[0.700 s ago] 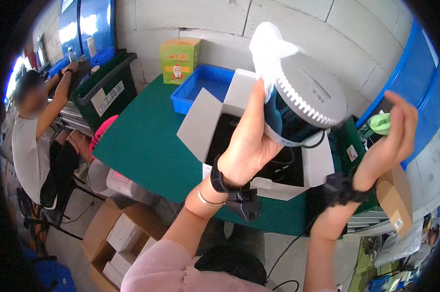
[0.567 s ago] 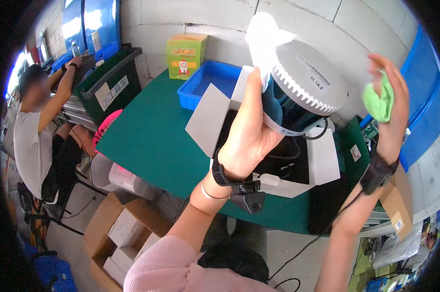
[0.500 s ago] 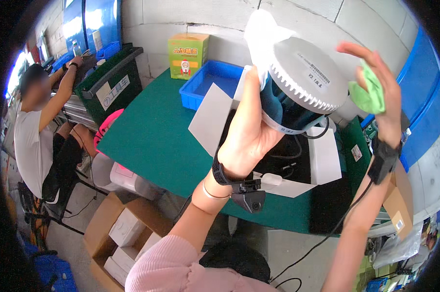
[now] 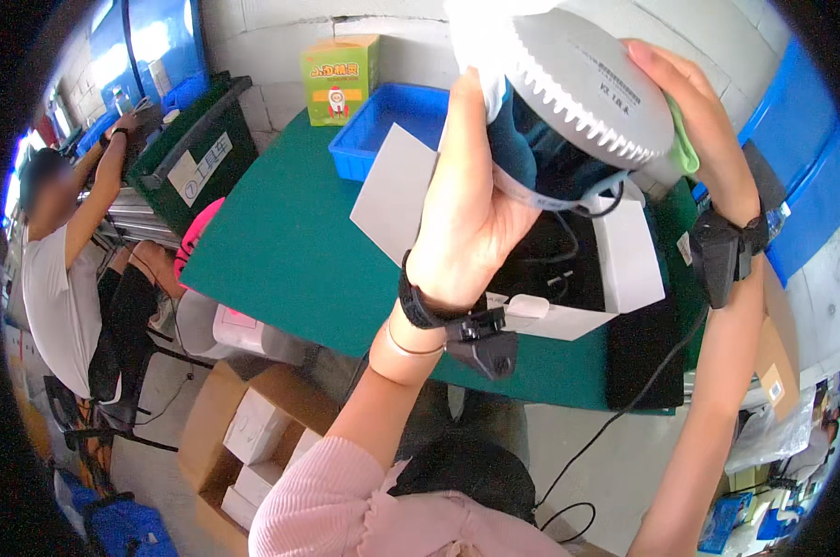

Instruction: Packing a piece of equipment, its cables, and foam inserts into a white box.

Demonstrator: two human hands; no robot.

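Observation:
My left hand (image 4: 476,218) is wrapped round a round lidar sensor (image 4: 592,79), held up tilted over the table. It has a flat silver base with a toothed rim, a dark glossy body and a short black cable. A white cloth (image 4: 480,32) is between part of that hand and the sensor. My right hand (image 4: 703,111) holds a green cloth (image 4: 684,144), its fingertips at the sensor's far right rim; part of the cloth is hidden behind the sensor. Below them an open white box (image 4: 635,255) with a black inside holds a grey cable.
On the green table (image 4: 281,227) stand a blue tray (image 4: 350,165) and a green-yellow carton (image 4: 339,84). A cardboard box (image 4: 206,427) with white boxes is on the floor at the left. Beyond it a person (image 4: 63,278) sits by a dark green tool cart (image 4: 193,148).
My right hand has moved left with the green cloth, from beside the sensor to its rim. The sensor has risen a little in the view, still in my left hand.

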